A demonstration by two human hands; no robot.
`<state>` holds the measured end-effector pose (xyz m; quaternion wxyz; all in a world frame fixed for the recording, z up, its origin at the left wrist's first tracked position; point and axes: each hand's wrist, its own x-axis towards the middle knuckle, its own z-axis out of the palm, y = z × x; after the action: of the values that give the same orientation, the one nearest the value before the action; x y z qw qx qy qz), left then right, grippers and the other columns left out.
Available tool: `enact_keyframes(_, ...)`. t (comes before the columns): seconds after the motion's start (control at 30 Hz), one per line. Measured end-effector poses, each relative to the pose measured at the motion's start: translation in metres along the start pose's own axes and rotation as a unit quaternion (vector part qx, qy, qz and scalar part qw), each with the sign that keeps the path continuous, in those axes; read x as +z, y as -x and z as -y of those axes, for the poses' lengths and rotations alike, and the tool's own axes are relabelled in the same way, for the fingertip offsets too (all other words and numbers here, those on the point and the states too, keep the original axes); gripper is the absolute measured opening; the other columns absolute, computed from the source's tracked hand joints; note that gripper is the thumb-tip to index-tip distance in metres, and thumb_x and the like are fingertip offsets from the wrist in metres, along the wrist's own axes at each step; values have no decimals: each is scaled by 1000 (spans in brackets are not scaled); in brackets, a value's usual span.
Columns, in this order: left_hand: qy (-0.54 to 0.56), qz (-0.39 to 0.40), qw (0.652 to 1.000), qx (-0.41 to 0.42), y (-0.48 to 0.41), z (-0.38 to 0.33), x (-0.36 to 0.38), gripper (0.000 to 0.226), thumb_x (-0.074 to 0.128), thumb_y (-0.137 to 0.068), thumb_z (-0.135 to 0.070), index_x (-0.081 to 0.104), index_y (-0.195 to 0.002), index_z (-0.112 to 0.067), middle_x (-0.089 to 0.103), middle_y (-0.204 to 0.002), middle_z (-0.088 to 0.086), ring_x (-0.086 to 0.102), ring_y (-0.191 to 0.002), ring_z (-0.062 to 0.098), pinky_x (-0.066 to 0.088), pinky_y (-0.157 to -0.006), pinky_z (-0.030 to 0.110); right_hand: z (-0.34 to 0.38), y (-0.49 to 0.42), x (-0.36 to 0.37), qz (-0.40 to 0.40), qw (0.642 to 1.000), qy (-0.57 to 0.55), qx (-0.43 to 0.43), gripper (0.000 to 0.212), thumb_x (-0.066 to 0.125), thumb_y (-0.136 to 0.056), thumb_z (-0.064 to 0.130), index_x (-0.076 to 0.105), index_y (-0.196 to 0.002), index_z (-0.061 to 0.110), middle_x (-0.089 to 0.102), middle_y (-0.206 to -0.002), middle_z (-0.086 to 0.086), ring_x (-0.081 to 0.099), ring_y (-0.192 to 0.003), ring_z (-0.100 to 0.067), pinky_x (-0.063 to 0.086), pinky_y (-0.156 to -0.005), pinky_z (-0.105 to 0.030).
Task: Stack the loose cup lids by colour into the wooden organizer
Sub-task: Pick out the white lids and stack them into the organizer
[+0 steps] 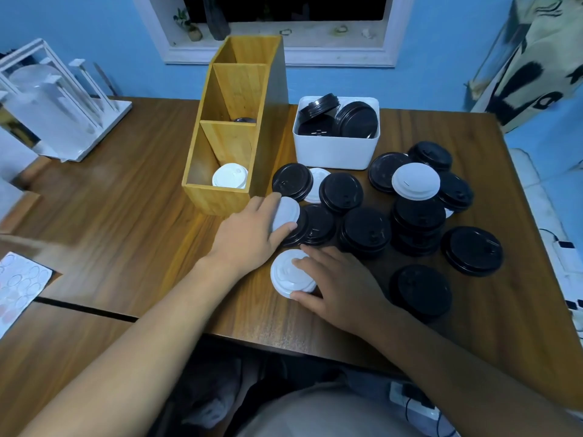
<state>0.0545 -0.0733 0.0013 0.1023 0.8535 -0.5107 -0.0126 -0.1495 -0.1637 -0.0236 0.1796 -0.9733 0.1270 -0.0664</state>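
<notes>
The wooden table [126,200] carries everything within arm's reach, so sorting needs only short moves. The wooden organizer [217,197] stands with its open slots facing the person. Its nearest compartment holds a white stack [229,176] and the middle one shows a dark lid [244,120], which looks like one colour per slot. Just right of it, a white tub [334,152] holds more black lids. The loose black lids [366,230] lie heaped and overlapping in front of the tub, with one white lid on the heap [415,181]. The left hand [249,238] grips a white lid [287,212] between fingers and thumb, just beside the organizer. The right hand [344,285] pinches a second white lid [288,275] flat on the table, fingers on top and thumb at the rim, probably to gather the whites first
</notes>
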Motion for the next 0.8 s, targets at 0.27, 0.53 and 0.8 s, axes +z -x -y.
enact_keyframes(0.27,89,-64,993,45,63,-4,-12,64,54,-93,-73,54,-142,-31,60,-132,-13,61,-110,14,55,-76,34,-19,49,-20,-21,999,-6,32,65,61,-85,59,50,-140,27,46,-153,1,39,-141,-19,43,-111,-39)
enact_keyframes(0.53,57,-54,975,208,62,-81,11,70,68,-87,-69,67,-133,-15,68,-135,0,59,-122,25,42,-107,41,-47,103,-16,-54,996,68,3,45,63,-90,44,65,-127,19,61,-136,-1,51,-131,-21,28,-120,-40)
enact_keyframes(0.8,18,-6,979,203,57,-82,34,68,66,-85,-70,68,-128,-17,68,-132,-1,61,-122,25,38,-113,43,-60,120,-25,-165,986,-5,-11,32,64,-93,43,74,-98,13,68,-116,-1,59,-121,-18,37,-117,-42)
